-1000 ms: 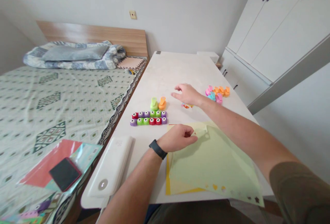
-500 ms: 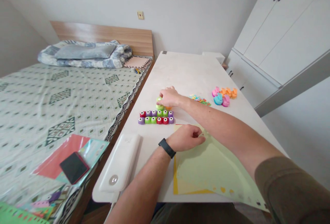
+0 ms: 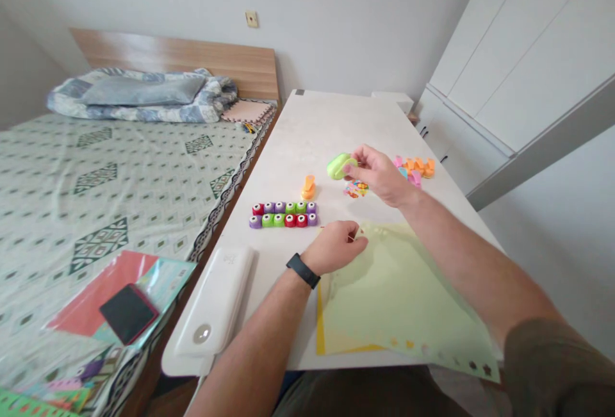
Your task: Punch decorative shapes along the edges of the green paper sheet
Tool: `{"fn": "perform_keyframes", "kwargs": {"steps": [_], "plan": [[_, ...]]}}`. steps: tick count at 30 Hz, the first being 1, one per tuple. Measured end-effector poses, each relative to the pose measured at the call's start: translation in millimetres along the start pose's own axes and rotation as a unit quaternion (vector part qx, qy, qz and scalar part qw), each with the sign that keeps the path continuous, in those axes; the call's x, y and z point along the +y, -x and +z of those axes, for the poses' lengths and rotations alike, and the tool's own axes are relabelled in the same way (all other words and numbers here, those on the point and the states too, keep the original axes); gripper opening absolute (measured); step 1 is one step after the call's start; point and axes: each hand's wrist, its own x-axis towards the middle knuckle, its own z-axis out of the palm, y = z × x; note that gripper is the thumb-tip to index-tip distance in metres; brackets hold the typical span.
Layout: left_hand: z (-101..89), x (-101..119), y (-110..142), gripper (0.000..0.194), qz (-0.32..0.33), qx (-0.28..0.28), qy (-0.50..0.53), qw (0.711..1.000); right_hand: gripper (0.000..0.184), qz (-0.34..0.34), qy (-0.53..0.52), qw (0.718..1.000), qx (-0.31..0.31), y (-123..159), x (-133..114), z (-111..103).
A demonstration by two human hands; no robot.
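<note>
My right hand (image 3: 379, 175) grips a lime-green craft punch (image 3: 341, 166) and holds it above the table, over a small pile of colourful paper cut-outs (image 3: 356, 189). Closed on the top edge of a pale yellow-green paper sheet (image 3: 389, 295) is my left hand (image 3: 339, 247), its fingertips pinching the sheet near its upper left corner. Punched shapes run along the sheet's lower edge, and a deeper yellow sheet (image 3: 321, 334) peeks out beneath it. An orange craft punch (image 3: 308, 187) stands alone on the table. Nearer me, small red, purple and green punches (image 3: 284, 214) sit in two rows.
Orange, pink and blue punches (image 3: 419, 167) are grouped at the table's right side. A white lamp-like device (image 3: 216, 302) with a cable lies at the left edge. On the bed, a phone (image 3: 129, 313) rests on plastic-wrapped coloured paper (image 3: 96, 295).
My right hand has lifted the green punch from beside the orange one and carried it to the right. My left hand still pinches the paper. The view has shifted slightly.
</note>
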Motion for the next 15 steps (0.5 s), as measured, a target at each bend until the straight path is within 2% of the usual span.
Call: {"fn": "perform_keyframes", "kwargs": {"steps": [4, 8, 12, 15], "plan": [[1.5, -2, -3, 0.025, -0.031, 0.021, -0.014, 0.999, 0.032, 0.049, -0.056, 0.996, 0.041, 54, 12, -43], [3.7, -3, -6, 0.023, -0.045, 0.036, -0.012, 0.998, 0.039, 0.1, -0.061, 0.991, 0.065, 95, 36, -73], [7.0, -4, -7, 0.02, -0.045, 0.05, 0.0, 0.998, 0.044, 0.131, -0.061, 0.987, 0.064, 116, 51, -88], [10.1, -5, -9, 0.027, -0.055, 0.056, 0.011, 0.997, 0.044, 0.142, -0.053, 0.987, 0.053, 124, 52, -91]]}}
